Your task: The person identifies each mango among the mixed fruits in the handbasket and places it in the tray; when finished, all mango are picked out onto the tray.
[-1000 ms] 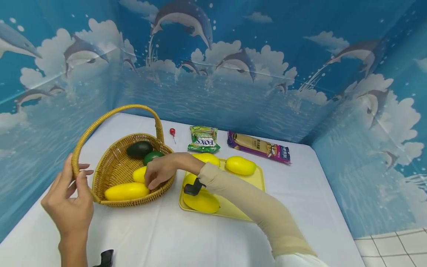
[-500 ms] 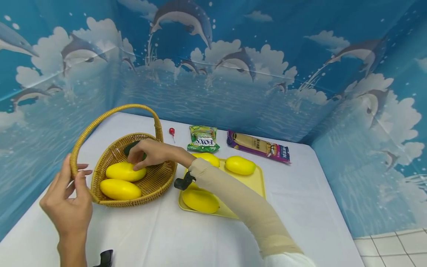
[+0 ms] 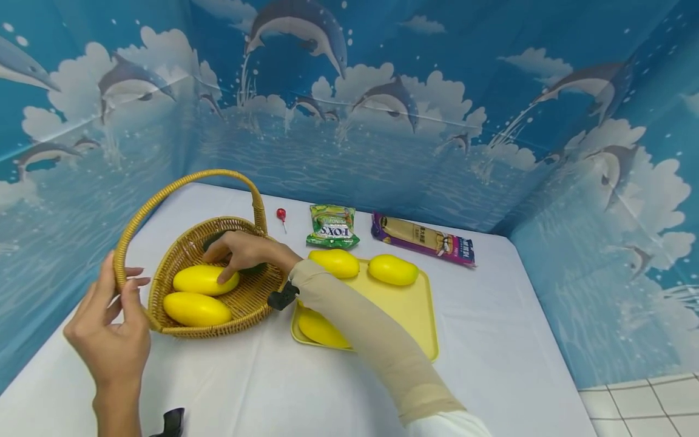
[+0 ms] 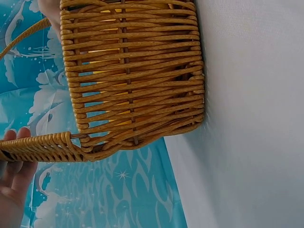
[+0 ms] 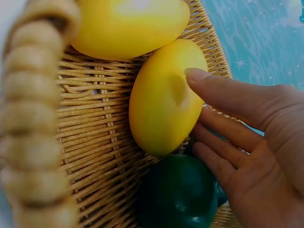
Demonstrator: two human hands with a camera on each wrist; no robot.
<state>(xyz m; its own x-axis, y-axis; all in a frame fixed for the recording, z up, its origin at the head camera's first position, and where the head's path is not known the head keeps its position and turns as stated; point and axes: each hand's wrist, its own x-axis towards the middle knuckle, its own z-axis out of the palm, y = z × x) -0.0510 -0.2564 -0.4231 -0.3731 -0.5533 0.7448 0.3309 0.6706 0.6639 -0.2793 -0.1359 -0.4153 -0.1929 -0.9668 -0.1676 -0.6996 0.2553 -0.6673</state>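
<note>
My left hand (image 3: 111, 328) holds the wicker basket's arched handle (image 3: 180, 185) near its left base, thumb and fingers on either side. Inside the basket (image 3: 246, 318) lie two yellow mangoes, a front mango (image 3: 196, 309) and a rear mango (image 3: 191, 280). Over the rear one reaches my right hand (image 3: 243, 252). In the right wrist view its thumb touches that mango (image 5: 164, 104), and the other fingers extend fairly straight along its far side. A dark green, avocado-like fruit (image 5: 175, 190) sits beside them. Another dark fruit (image 3: 212, 240) is mostly hidden behind the right hand.
A yellow tray (image 3: 401, 303) with several mangoes stands right of the basket, partly under the right forearm. Along the back lie a red lollipop (image 3: 281, 215), a green FOX'S candy bag (image 3: 332, 226) and a purple noodle packet (image 3: 423, 238). Dolphin-print curtains (image 3: 349, 152) enclose the white table.
My right hand has moved left and back within the basket. Both basket mangoes shifted left in the first half second, then stayed put. The left hand keeps its hold on the handle.
</note>
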